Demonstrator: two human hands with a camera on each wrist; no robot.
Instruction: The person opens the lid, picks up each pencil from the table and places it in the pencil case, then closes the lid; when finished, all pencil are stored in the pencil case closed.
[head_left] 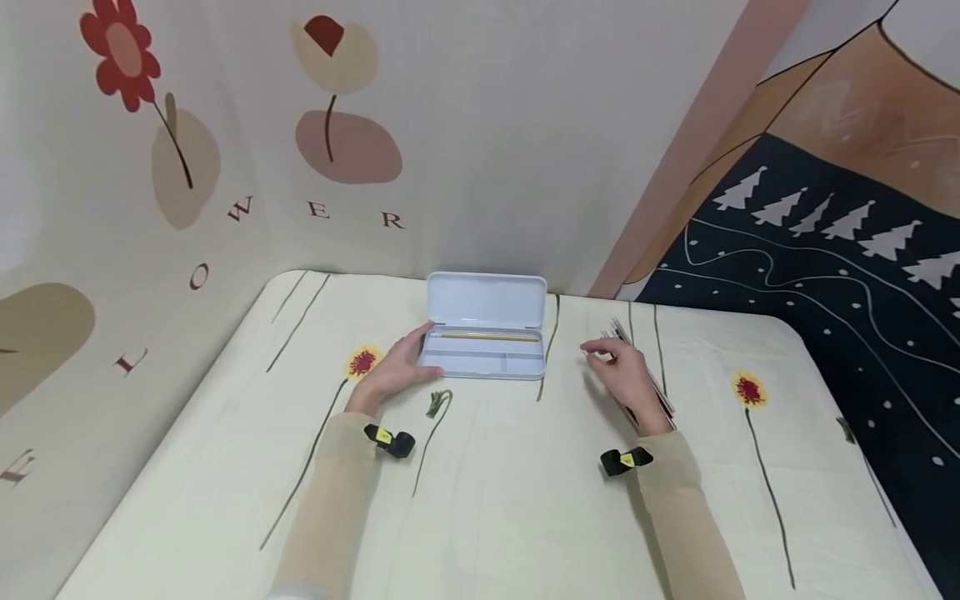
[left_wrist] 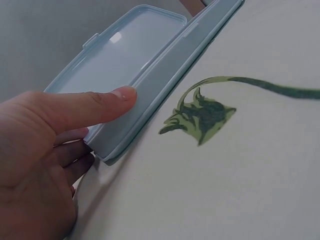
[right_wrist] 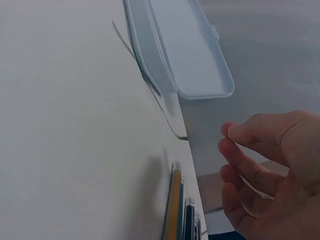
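A light blue pencil case (head_left: 450, 362) lies with its lid (head_left: 486, 301) raised. My left hand (head_left: 395, 369) grips its left end; in the left wrist view the thumb (left_wrist: 112, 102) lies against the front wall and the other fingers reach round the end. A yellow pencil (head_left: 487, 337) lies lengthwise in the long rear compartment. To the case's right, my right hand (head_left: 624, 377) hovers with loosely bent fingers, thumb and forefinger tips close together, holding nothing. Several pencils (head_left: 662, 398) lie below and beside it, partly hidden by the hand; a yellow one (right_wrist: 173, 205) shows in the right wrist view.
A pale cloth printed with flowers (head_left: 495, 500) covers the table. Behind the case rises a light wall hanging (head_left: 495, 167); a dark printed one (head_left: 825, 275) hangs along the right side. The case's front has a divided section (head_left: 506, 362).
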